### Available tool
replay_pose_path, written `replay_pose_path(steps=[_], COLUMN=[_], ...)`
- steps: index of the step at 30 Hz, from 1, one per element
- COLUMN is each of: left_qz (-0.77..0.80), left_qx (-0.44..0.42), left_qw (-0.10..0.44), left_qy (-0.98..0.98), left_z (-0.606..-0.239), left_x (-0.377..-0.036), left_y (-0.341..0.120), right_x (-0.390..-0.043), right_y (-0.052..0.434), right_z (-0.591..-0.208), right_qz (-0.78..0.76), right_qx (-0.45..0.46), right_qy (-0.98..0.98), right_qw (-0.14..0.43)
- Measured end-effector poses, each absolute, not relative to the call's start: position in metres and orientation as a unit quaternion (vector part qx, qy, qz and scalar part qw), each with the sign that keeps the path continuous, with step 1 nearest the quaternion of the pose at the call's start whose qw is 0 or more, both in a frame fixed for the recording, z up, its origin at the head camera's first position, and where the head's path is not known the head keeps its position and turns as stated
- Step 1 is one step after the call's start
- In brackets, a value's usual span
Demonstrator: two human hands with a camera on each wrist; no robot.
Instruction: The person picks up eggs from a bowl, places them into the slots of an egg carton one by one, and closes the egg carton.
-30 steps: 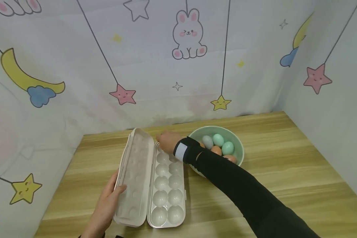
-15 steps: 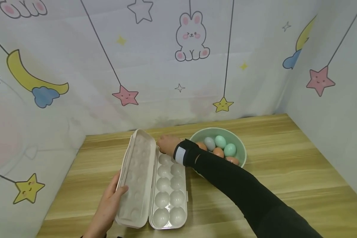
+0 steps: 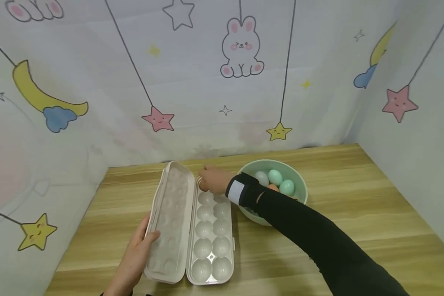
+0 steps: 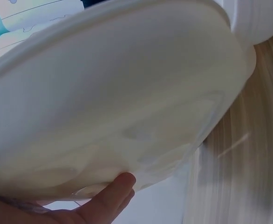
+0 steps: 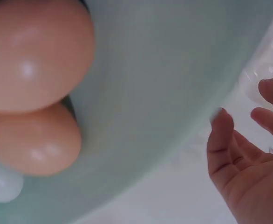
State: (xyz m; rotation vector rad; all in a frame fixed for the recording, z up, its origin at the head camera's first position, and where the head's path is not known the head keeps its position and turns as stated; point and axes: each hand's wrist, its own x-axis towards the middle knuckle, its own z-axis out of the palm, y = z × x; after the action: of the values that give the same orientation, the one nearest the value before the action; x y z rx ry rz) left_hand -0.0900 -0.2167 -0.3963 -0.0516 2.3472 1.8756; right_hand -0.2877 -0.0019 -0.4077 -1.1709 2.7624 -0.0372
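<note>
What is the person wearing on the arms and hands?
The right arm is covered by a long black sleeve, with a white band at the wrist. Both hands, left and right, are bare, without gloves or visible rings.

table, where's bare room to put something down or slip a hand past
Bare wood lies right of the bowl toward the right wall, and along the table front. Crowded between the egg tray and bowl, where the right hand hovers.
</note>
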Motion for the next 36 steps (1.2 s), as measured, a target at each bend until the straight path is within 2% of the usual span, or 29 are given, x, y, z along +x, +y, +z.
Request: replay_pose_path(steps=[3,11,16,22,33,36], left_qz=[0.616,0.603,0.613,0.613,0.620,0.623], left_qx=[-0.031,-0.031,-0.020,-0.029,-0.031,-0.026], left_qw=[0.071,0.054,0.052,0.058,0.072,0.071], left_qy=[0.784,0.796,0.788,0.787,0.781,0.778], left_z=[-0.395,-0.388,-0.390,-0.392,-0.399,-0.400], left_x=[-0.089,-0.091,-0.093,-0.094,-0.093,-0.094], left_y=[-0.218,-0.223,-0.222,-0.221,-0.215,-0.213], right_x=[-0.283,-0.269,-0.256,-0.233,-0.213,-0.209], right_y=[0.018,0.095,0.141,0.168,0.182,0.185], right_z=[-0.390,-0.346,-0.341,-0.344,-0.364,-0.369], right_qz=[-0.082,-0.099,-0.098,-0.104,-0.092,-0.096], right_qx=[-0.346,-0.304,-0.311,-0.290,-0.294,-0.300], right_qy=[0.930,0.939,0.928,0.915,0.917,0.919], right_qw=[0.094,0.130,0.179,0.260,0.255,0.238])
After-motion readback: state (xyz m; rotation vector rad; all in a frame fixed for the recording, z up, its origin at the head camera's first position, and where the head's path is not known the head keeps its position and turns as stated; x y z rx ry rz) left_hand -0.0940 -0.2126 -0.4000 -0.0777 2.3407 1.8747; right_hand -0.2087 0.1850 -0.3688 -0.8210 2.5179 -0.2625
